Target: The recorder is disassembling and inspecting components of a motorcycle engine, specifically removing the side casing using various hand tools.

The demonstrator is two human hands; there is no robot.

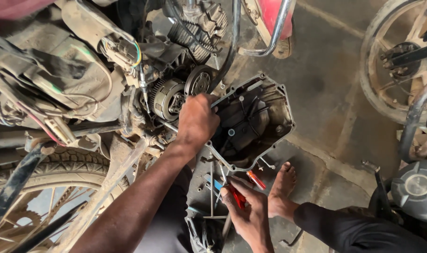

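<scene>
My left hand [197, 121] grips the near edge of a detached metal engine side cover [262, 117], held open side up beside the motorcycle's exposed clutch assembly [169, 97]. A round toothed gear [199, 80] sits just above the clutch. Lower down, my right hand [247, 212] is closed on a red-handled tool [238, 197]. An orange-red handle [256, 180] pokes out just above its fingers. A bare foot [282, 186] with a dark trouser leg [363, 232] rests on the floor right of that hand.
Several spanners and a blue-handled tool [214, 183] lie on the concrete floor under the cover. The dusty rear tyre [58, 164] fills the lower left. Another motorcycle's wheel [391, 56] and headlamp [417, 187] stand at the right. A chrome guard bar [276, 33] curves above.
</scene>
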